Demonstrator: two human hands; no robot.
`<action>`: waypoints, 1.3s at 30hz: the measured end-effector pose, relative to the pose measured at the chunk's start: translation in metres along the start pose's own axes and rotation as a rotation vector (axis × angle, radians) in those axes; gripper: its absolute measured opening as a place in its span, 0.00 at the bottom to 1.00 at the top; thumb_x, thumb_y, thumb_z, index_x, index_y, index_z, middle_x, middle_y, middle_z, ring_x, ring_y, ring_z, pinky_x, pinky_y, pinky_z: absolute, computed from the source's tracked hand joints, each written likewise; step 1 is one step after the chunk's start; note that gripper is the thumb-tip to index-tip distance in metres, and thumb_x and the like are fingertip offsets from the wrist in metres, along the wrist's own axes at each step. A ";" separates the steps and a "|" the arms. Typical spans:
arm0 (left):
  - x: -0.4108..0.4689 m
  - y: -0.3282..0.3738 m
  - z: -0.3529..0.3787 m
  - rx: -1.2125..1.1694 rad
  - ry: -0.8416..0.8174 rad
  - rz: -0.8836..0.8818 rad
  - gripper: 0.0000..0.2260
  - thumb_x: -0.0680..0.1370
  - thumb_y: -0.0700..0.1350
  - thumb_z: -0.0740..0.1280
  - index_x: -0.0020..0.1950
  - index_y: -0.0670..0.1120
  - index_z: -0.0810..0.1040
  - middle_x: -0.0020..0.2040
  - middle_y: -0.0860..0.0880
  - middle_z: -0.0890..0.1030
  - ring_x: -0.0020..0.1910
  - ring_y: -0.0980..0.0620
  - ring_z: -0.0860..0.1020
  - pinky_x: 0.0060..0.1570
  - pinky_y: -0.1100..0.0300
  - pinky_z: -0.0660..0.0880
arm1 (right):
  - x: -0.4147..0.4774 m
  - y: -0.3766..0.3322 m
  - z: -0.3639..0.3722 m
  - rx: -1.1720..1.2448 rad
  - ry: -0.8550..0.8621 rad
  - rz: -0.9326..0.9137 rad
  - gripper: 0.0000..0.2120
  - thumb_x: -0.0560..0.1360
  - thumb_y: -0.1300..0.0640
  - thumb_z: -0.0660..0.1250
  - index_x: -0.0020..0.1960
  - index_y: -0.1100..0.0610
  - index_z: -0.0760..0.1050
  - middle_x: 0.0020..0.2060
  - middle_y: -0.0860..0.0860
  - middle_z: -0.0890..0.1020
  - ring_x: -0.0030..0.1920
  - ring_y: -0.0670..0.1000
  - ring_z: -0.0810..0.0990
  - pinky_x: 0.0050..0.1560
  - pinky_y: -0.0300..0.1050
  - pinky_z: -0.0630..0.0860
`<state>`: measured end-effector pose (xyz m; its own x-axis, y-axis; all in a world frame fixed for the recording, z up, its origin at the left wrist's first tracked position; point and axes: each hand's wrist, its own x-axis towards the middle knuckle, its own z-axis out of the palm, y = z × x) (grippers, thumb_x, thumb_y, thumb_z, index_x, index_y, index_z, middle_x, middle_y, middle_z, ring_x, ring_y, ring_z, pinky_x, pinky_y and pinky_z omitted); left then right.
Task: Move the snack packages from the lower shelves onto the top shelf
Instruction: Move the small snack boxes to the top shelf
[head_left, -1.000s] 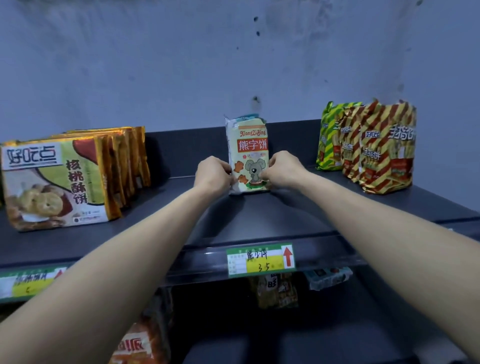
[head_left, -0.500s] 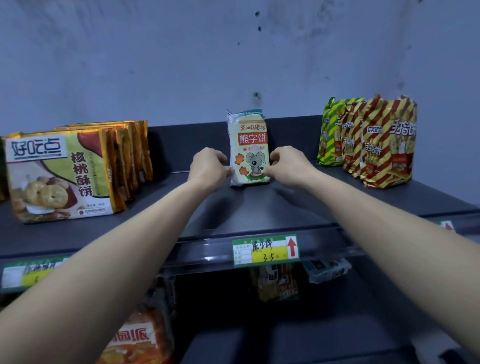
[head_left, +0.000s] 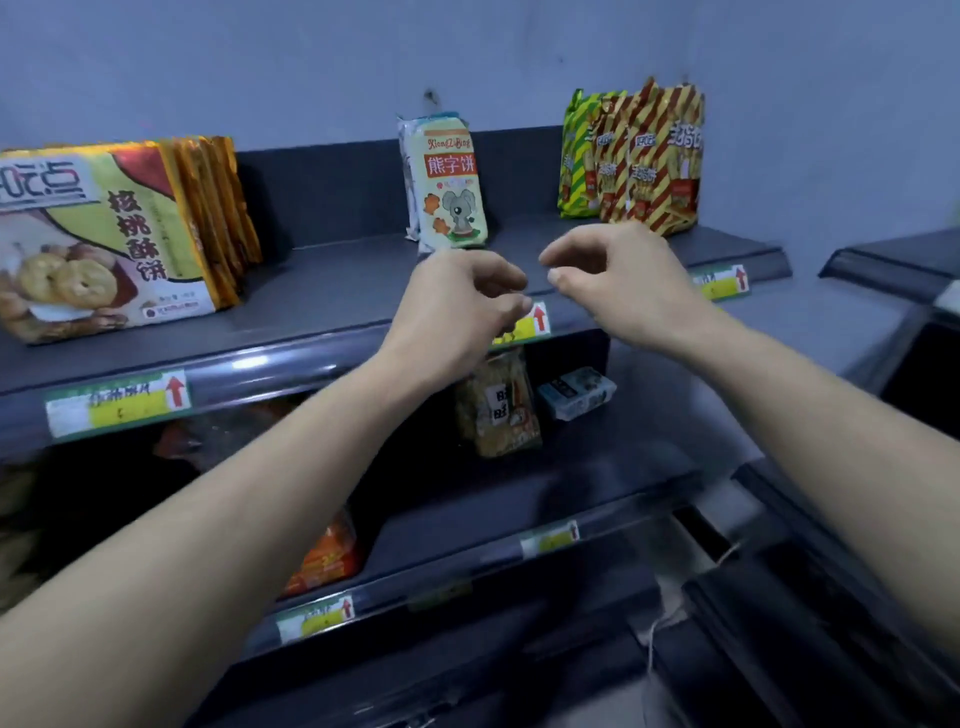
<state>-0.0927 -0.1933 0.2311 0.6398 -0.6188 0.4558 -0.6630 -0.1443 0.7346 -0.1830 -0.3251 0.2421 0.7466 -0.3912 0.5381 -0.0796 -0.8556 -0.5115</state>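
Hovering loose-fingered, empty: left hand (head_left: 457, 306), right hand (head_left: 623, 283); bear-biscuit pack (head_left: 453, 192) stands on top shelf (head_left: 332, 291). Next, probably: grasp lower-shelf snack pack (head_left: 498, 410).

Person's two forearms, bare from frame edge to wrist, ending in bare left hand (head_left: 454, 306) and bare right hand (head_left: 626, 291).

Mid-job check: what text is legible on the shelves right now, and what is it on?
"XiongZiBing" and "熊字饼": on the koala pack, top shelf.
"核桃酥饼": on the front biscuit pack, far left.
Too blurred to read: lettering on the striped packs and the lower-shelf packs.
Unreadable handwriting, red arrows only: the price tags.
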 end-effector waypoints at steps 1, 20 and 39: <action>-0.011 0.000 0.007 0.008 -0.039 0.013 0.04 0.72 0.40 0.72 0.46 0.45 0.83 0.32 0.53 0.80 0.32 0.55 0.79 0.42 0.60 0.78 | -0.014 0.003 -0.003 -0.020 0.001 0.026 0.09 0.75 0.58 0.65 0.53 0.54 0.81 0.47 0.46 0.82 0.49 0.43 0.77 0.49 0.33 0.68; 0.002 -0.120 0.215 -0.001 -0.348 -0.481 0.04 0.74 0.40 0.70 0.40 0.42 0.79 0.40 0.44 0.80 0.44 0.44 0.80 0.53 0.47 0.78 | -0.038 0.247 0.063 -0.222 -0.391 0.399 0.10 0.75 0.62 0.64 0.54 0.62 0.80 0.54 0.58 0.82 0.55 0.57 0.78 0.51 0.40 0.70; 0.101 -0.233 0.369 -0.049 -0.137 -0.783 0.05 0.77 0.40 0.66 0.48 0.39 0.78 0.45 0.42 0.78 0.44 0.45 0.79 0.50 0.50 0.80 | 0.084 0.427 0.196 -0.278 -0.715 0.211 0.18 0.79 0.59 0.58 0.68 0.60 0.68 0.65 0.59 0.73 0.64 0.58 0.73 0.62 0.47 0.69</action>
<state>-0.0175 -0.5069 -0.0794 0.8569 -0.4415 -0.2660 -0.0204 -0.5447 0.8384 -0.0247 -0.6571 -0.0628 0.9331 -0.3219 -0.1602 -0.3576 -0.8779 -0.3184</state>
